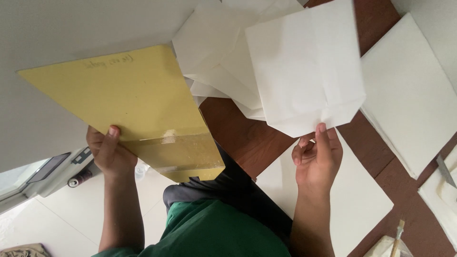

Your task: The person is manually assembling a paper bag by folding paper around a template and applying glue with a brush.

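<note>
My left hand (107,152) grips the lower edge of a stiff yellow board (133,100), thumb on top. The board has a clear tape strip near its lower end and lies partly over a large white sheet (57,28). My right hand (319,159) pinches the bottom corner of a white folded paper piece (304,66), thumb pressed on its edge. That piece hangs above a loose pile of similar white folded papers (214,52) on the brown table (243,138).
Flat white sheets lie on the table at the right (409,90) and lower middle (362,200). A brush (397,235) rests on a small packet at the bottom right. A grey device (52,171) sits left, below the white sheet. My green shirt (214,233) fills the bottom.
</note>
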